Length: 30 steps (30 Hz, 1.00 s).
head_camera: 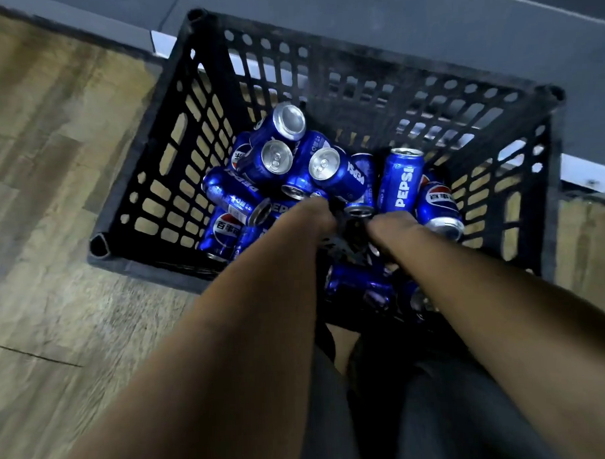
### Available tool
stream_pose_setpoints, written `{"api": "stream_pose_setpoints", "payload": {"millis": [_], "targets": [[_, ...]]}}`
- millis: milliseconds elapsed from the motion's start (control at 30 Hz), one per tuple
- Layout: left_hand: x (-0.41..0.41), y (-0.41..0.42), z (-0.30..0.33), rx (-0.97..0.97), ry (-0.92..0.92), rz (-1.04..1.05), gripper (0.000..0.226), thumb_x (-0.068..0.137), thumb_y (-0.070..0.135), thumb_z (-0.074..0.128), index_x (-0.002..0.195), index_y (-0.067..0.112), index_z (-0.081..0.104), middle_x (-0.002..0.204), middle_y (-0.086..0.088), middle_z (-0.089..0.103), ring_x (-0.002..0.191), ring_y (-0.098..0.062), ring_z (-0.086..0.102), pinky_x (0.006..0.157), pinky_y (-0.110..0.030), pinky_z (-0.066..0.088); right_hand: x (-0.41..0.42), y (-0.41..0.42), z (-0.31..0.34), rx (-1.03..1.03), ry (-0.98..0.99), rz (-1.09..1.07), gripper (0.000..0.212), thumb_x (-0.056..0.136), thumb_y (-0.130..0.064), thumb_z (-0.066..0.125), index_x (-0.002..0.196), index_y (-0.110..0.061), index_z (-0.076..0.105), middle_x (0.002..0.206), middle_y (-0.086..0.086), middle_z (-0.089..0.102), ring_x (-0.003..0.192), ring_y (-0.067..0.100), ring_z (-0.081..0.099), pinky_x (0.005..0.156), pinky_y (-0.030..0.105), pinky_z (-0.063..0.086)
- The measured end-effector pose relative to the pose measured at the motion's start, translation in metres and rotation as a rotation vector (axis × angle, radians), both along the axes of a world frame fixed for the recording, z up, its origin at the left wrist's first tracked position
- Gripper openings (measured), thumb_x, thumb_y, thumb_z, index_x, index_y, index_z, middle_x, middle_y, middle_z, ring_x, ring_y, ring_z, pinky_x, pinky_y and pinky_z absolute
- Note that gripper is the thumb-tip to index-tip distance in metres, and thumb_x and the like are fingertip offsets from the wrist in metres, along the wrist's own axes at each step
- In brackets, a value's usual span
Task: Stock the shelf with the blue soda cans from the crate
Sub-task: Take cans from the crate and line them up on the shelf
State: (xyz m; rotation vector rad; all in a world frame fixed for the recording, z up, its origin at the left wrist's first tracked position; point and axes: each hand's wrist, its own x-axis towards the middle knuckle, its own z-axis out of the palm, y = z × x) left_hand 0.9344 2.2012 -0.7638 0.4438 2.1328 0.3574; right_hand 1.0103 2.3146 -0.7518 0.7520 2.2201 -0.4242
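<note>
Cans: blue soda cans (330,180) lie jumbled in the bottom of the black crate (174,130), most on their sides, one (400,181) upright near the right wall.
Crate: slotted plastic, standing on a wood-grain floor (52,169) against a dark grey base (390,27).
Left hand (319,211): reaches down among the cans at mid-crate, touching or just above them; fingers hidden, so its grasp cannot be told.
Right hand (388,226): just beside the left, near the upright can; fingers likewise hidden.
Hidden: both forearms cover the crate's near side; the whole view is blurred.
Legs: dark trousers (437,396) below.
</note>
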Motion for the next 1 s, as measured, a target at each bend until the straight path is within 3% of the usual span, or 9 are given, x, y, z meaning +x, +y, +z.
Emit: {"api": "stream_pose_setpoints", "payload": {"millis": [100,233,367,467,567,667,800,933,1000], "targets": [[0.008,-0.009,0.023,0.023,-0.039,0.134,0.035,0.091,0.015,0.054,0.124,0.004,0.058,0.125,-0.019,0.059,0.116,-0.033,0.055,0.095,-0.037,0.045,0.008,-0.005,0.032,0.104,-0.023,0.224,0.066,0.091,-0.021,0.059,0.145,-0.010,0.022,0.141,0.016,0.041,0.126,0.035,0.047,0.097,0.045,0.041],[0.030,-0.015,0.085,-0.013,-0.148,0.208,0.034,0.099,0.020,0.043,0.122,-0.002,0.055,0.118,-0.020,0.063,0.099,-0.032,0.064,0.062,-0.025,0.049,0.006,-0.018,0.095,0.096,-0.053,0.083,0.081,0.085,-0.039,0.064,0.145,-0.011,0.017,0.140,0.020,0.040,0.126,0.036,0.044,0.097,0.042,0.040],[0.048,-0.027,0.155,-0.090,-0.148,0.140,0.034,0.097,0.018,0.044,0.122,-0.001,0.057,0.124,-0.017,0.059,0.113,-0.032,0.057,0.090,-0.033,0.046,0.001,-0.023,0.175,0.049,-0.052,0.000,0.070,0.073,-0.050,0.069,0.127,-0.009,0.051,0.128,0.015,0.053,0.111,0.030,0.056,0.083,0.031,0.045],[0.055,-0.038,0.210,-0.129,-0.197,0.189,0.031,0.095,0.014,0.044,0.117,-0.004,0.057,0.112,-0.020,0.063,0.097,-0.031,0.063,0.087,-0.038,0.050,-0.002,-0.029,0.244,0.024,-0.031,-0.045,0.063,0.071,-0.049,0.071,0.118,-0.010,0.056,0.114,0.012,0.057,0.093,0.028,0.057,0.073,0.028,0.046],[0.052,-0.043,0.280,-0.071,-0.230,0.316,0.032,0.098,0.011,0.042,0.120,-0.007,0.056,0.105,-0.018,0.063,0.061,-0.018,0.054,0.059,-0.029,0.050,-0.004,-0.036,0.314,0.034,0.015,-0.045,0.066,0.076,-0.051,0.067,0.127,-0.012,0.052,0.128,0.014,0.053,0.109,0.031,0.056,0.087,0.034,0.049],[0.050,-0.042,0.349,-0.027,-0.338,0.457,0.036,0.102,0.013,0.032,0.131,-0.001,0.046,0.124,-0.015,0.057,0.054,-0.012,0.059,0.035,-0.019,0.045,-0.009,-0.043,0.384,0.019,0.049,-0.038,0.068,0.077,-0.050,0.066,0.130,-0.009,0.051,0.134,0.014,0.051,0.116,0.031,0.054,0.088,0.033,0.047],[0.047,-0.039,0.430,0.048,-0.516,0.802,0.047,0.102,0.039,0.028,0.135,0.006,0.039,0.123,-0.019,0.061,0.108,-0.032,0.061,0.080,-0.036,0.040,-0.020,-0.048,0.480,-0.023,0.089,-0.048,0.064,0.080,-0.052,0.064,0.125,-0.008,0.055,0.124,0.011,0.057,0.108,0.028,0.058,0.085,0.030,0.048],[0.047,-0.038,0.502,0.144,-0.642,0.913,0.062,0.097,0.056,0.025,0.140,0.012,0.035,0.121,-0.020,0.062,0.111,-0.033,0.060,0.087,-0.039,0.040,-0.030,-0.049,0.566,-0.007,0.165,-0.065,0.056,0.080,-0.048,0.064,0.121,-0.010,0.057,0.119,0.011,0.059,0.100,0.029,0.061,0.074,0.029,0.046],[0.044,-0.035,0.537,0.215,-0.693,0.935,0.062,0.097,0.055,0.027,0.129,0.003,0.044,0.124,-0.021,0.060,0.113,-0.033,0.059,0.092,-0.040,0.039,-0.035,-0.048,0.602,0.010,0.219,-0.059,0.045,0.080,-0.047,0.063,0.110,-0.014,0.059,0.117,0.011,0.061,0.090,0.030,0.062,0.069,0.031,0.047]]}}
